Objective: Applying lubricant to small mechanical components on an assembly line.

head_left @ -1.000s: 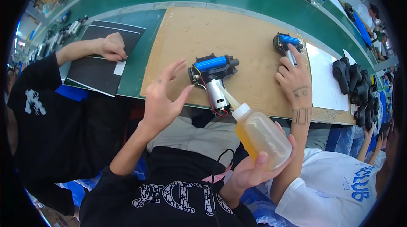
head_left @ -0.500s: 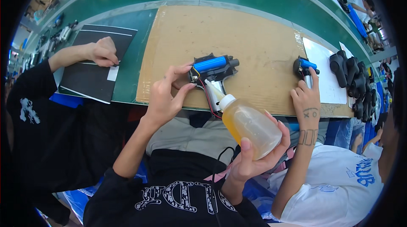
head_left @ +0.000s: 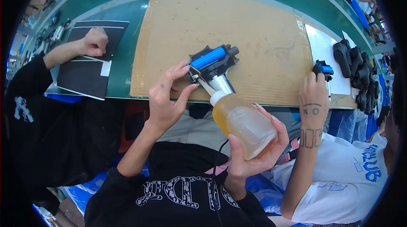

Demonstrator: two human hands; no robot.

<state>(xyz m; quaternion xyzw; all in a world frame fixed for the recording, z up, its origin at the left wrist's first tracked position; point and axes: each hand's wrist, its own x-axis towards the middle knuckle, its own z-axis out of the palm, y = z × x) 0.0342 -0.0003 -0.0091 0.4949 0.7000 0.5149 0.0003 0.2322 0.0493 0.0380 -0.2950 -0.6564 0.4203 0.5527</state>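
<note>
My left hand [head_left: 167, 95] grips the left edge of a black plastic housing [head_left: 231, 61] between thumb and fingers. In that housing lie a blue cylinder [head_left: 207, 58], a silver metal cylinder [head_left: 221, 84] and thin yellow and red wires. My right hand [head_left: 258, 155] is wrapped round a soft translucent squeeze bottle [head_left: 243, 121] with amber liquid in it. The bottle is tilted, its narrow nozzle [head_left: 207, 87] pointing up and left at the wired end of the housing, close to my left thumb. Whether the tip touches anything, I cannot tell.
A cardboard sheet [head_left: 263, 23] covers the green table. At left, a co-worker's fist [head_left: 95, 41] rests over black sheets [head_left: 80, 78]. A co-worker's hand [head_left: 313, 93] at right holds a similar housing [head_left: 324, 69], beside white paper and several black parts [head_left: 358, 64].
The housing has tilted, its right end rising, and the bottle's nozzle has come nearer my left thumb. The right co-worker's hand and housing have shifted right.
</note>
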